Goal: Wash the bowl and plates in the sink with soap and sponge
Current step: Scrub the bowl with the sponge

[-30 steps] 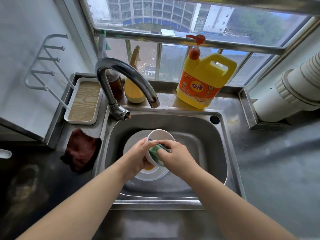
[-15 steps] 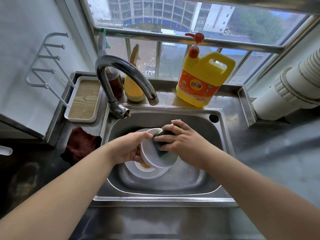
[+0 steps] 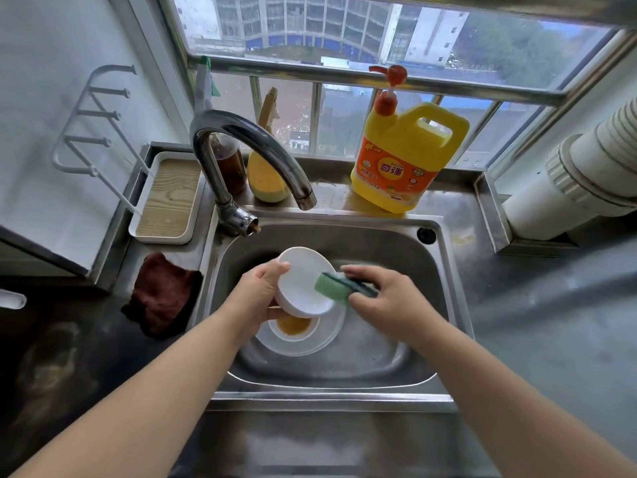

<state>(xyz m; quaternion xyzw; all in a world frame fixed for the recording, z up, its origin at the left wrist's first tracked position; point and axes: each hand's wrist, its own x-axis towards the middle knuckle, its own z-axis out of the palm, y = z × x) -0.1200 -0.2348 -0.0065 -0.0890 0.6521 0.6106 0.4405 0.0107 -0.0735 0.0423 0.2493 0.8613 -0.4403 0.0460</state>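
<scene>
My left hand grips a white bowl by its left rim, tilted with the inside facing me, above the steel sink. A green sponge is pinched in my right hand, its left end resting on the bowl's right rim. Below the bowl, white plates lie stacked on the sink floor, the top one holding a patch of orange-brown residue. A yellow dish soap jug with a red pump stands behind the sink.
The curved tap arches over the sink's back left, with no water running. A dark red cloth lies on the counter to the left, behind it a white tray with a wooden insert. Two bottles stand by the window. A white pipe is at right.
The sponge has come out of the bowl's inside to its right rim. The bowl has turned to face me more, and the residue on the plate below is now uncovered.
</scene>
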